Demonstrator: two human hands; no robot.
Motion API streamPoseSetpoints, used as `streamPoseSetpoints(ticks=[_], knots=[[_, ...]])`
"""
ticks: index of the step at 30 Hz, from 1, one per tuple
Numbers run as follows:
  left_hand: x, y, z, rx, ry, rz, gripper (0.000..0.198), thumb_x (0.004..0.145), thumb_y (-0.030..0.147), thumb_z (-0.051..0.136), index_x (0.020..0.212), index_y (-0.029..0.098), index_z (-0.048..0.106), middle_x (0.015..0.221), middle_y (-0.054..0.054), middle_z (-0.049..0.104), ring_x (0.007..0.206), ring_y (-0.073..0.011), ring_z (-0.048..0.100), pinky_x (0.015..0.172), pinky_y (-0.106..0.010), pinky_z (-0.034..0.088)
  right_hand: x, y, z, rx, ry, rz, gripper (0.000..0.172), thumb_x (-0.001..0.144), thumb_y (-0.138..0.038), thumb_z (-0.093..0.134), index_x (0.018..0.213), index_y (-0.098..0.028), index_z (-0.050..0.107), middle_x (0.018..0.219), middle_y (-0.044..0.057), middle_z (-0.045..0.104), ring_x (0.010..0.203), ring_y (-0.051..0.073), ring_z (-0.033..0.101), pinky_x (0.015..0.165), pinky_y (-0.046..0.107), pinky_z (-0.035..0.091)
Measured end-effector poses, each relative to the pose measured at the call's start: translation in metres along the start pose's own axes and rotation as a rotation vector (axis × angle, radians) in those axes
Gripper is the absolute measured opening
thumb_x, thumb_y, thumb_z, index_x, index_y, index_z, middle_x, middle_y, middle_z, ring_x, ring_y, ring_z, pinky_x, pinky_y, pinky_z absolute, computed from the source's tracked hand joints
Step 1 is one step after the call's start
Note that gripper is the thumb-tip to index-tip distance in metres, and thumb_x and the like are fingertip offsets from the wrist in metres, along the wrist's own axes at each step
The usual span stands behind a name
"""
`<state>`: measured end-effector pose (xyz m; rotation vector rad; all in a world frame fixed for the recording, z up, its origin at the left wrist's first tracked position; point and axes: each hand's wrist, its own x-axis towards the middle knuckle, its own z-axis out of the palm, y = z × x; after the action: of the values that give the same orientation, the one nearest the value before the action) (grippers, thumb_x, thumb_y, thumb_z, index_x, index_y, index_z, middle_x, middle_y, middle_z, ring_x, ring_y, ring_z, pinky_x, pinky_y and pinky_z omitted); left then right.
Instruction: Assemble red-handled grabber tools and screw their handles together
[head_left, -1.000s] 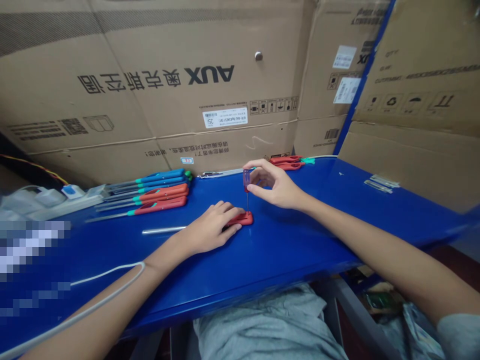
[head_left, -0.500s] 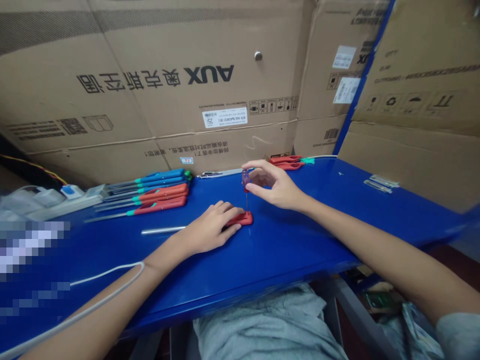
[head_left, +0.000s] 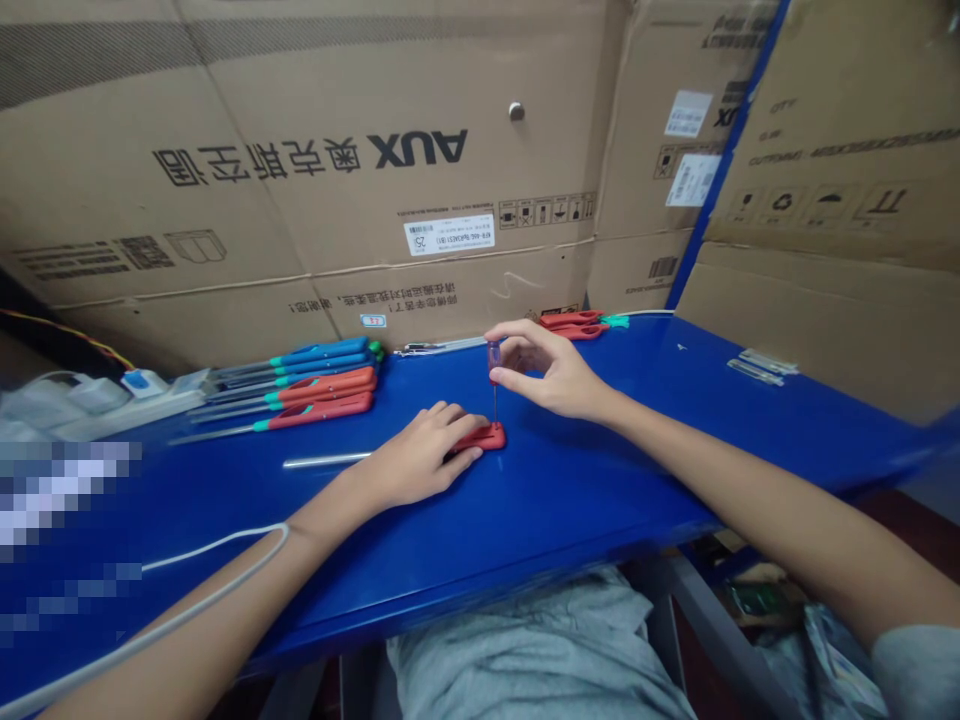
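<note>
My left hand [head_left: 420,455] lies over a red-handled screwdriver [head_left: 485,438] flat on the blue table [head_left: 570,490], fingers curled over the handle and pressing it down. Its metal shaft [head_left: 326,461] sticks out to the left. My right hand [head_left: 544,375] pinches a small screwdriver with a purple-blue handle [head_left: 493,360] between thumb and fingers. That small tool stands upright, its thin tip resting on the end of the red handle.
A row of blue and red screwdrivers [head_left: 307,385] lies at the back left. Two more red ones [head_left: 577,322] rest by the cardboard boxes [head_left: 360,170] walling the back and right. A white cable [head_left: 217,560] runs along my left forearm. A power strip [head_left: 112,400] sits far left.
My right fingers have shifted slightly around the small screwdriver's handle, as if twisting it. My left hand and the red handle have stayed put.
</note>
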<state>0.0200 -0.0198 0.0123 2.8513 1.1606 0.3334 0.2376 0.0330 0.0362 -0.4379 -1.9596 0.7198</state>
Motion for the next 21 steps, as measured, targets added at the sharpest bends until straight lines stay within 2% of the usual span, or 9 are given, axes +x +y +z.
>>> streamPoseSetpoints(ticks=[11,21], knots=[[-0.0003,0.0002,0.0001,0.004,0.0,0.006,0.034,0.1,0.036,0.04,0.128,0.021,0.053,0.113,-0.009,0.06,0.103,-0.0243,0.052,0.092,-0.04,0.043,-0.0004,-0.0028,-0.0011,-0.007,-0.019,-0.009,0.035,0.08,-0.013,0.058,0.113,-0.023,0.051,0.087,0.0,0.063,0.08,0.015,0.064,0.072,0.03,0.053],[-0.0001,-0.0013,0.0011,0.013,0.007,0.006,0.034,0.1,0.036,0.04,0.128,0.021,0.053,0.113,-0.008,0.06,0.103,-0.0242,0.052,0.091,-0.039,0.042,-0.0003,-0.0024,-0.0012,0.02,-0.026,-0.002,0.034,0.08,-0.013,0.058,0.113,-0.022,0.049,0.089,0.001,0.064,0.085,0.017,0.067,0.074,0.031,0.054]])
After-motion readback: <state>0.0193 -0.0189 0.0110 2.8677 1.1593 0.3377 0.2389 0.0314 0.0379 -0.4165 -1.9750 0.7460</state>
